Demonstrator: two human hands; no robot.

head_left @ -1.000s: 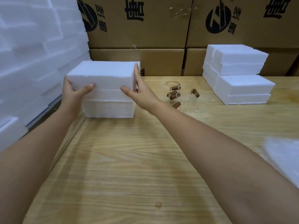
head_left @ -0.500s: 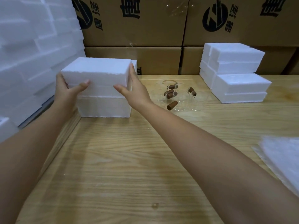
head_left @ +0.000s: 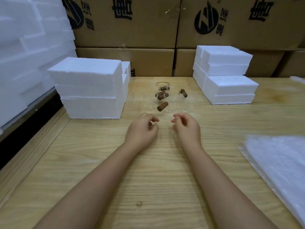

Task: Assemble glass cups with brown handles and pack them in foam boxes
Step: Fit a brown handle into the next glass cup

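Head view, looking down on a wood table (head_left: 148, 171). Shows the left hand (head_left: 142, 129) just left of frame centre, back up, fingers loosely curled inward, thumb close to the forefinger; grips nothing. Shows the right hand (head_left: 187, 128) just beside it at the same height, curled the same loose way, also empty. Leaves a narrow gap of bare wood between the two. Cannot tell whether either touches the table.

Places the cups (head_left: 171, 105) just above the hands, at frame centre: clear glass, outlines faint, number not readable, grouped on the table between two foam stacks. Picks them out mainly by the brown handles (head_left: 161, 94), four visible, short and cylindrical, each at a slant; lowest one nearest the left hand, yet apart from it. Cannot tell which handles are fitted to a cup.

Puts the left stack (head_left: 89, 90) of foam boxes at left centre, three layers high, with more foam just behind it. Puts the right stack (head_left: 229, 86) at right centre, well apart from the hands. Fills the upper left with a foam wall (head_left: 29, 47), the top with printed cartons (head_left: 125, 23), the lower right edge with a clear plastic sheet (head_left: 280, 162) lying on the table.
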